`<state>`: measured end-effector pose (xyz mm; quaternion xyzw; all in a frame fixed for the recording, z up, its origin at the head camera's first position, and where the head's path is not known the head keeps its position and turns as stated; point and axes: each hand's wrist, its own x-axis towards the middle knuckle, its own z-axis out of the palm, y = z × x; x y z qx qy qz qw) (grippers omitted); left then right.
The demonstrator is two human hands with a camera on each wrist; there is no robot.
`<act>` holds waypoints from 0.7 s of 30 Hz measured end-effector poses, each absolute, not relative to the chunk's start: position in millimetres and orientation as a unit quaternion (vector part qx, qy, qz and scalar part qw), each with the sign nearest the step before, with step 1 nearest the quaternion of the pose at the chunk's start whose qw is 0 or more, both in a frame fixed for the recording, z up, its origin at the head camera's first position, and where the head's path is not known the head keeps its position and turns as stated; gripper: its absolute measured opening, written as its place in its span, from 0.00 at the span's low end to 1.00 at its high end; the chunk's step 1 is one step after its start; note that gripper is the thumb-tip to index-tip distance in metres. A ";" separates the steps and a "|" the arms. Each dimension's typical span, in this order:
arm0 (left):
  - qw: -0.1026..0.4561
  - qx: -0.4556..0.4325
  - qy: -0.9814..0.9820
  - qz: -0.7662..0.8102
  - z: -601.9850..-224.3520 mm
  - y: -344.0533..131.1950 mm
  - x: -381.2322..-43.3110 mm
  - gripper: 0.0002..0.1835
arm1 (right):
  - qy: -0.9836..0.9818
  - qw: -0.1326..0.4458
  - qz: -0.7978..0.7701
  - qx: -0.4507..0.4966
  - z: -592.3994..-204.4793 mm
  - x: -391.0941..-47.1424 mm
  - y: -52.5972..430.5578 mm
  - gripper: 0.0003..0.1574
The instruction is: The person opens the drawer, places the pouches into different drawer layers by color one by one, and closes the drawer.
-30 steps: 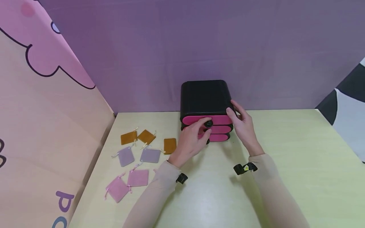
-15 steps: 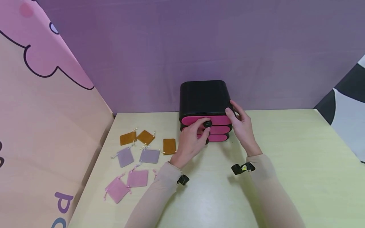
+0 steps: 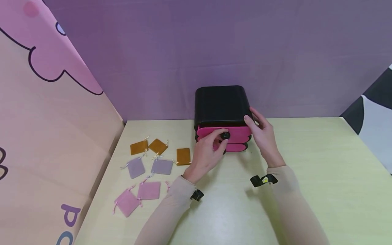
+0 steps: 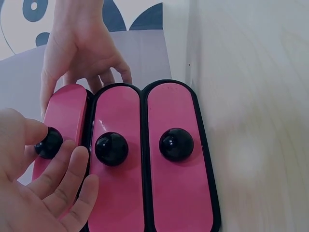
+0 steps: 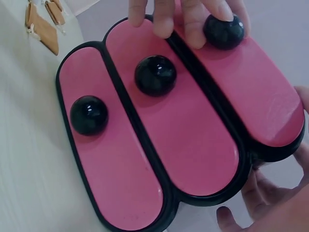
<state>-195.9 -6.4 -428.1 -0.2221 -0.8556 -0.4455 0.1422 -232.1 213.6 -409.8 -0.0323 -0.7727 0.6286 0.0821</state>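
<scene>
A small black drawer cabinet with three pink drawer fronts stands at the back of the table. My left hand pinches the round black knob of the top drawer, whose front sits slightly forward of the cabinet. The left wrist view shows the two lower knobs, the middle knob and the bottom knob, untouched, their drawers flush. At the cabinet's right side my right hand grips the body, thumb near the front top corner and fingers along the side.
Left of the cabinet lie several drawstring pouches: brown pouches, grey-purple pouches and pink pouches. A purple backdrop rises directly behind the cabinet. A printed panel borders the table's left edge.
The top drawer has come out slightly toward me, with my left hand pinching its knob throughout. My right hand stays on the cabinet's side.
</scene>
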 end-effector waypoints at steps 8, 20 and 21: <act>0.137 -0.223 -0.856 -0.445 -428.2 -7.6 -194.2 0.20 | -0.776 0.065 0.627 -0.039 -405.3 -230.9 214.9 0.43; 0.143 -0.234 -0.853 -0.444 -427.0 -9.9 -189.4 0.19 | -0.768 0.060 0.636 -0.035 -403.0 -227.7 214.4 0.43; 0.140 -0.234 -0.852 -0.446 -427.1 -9.9 -188.7 0.19 | -0.769 0.060 0.636 -0.036 -403.4 -228.0 215.0 0.43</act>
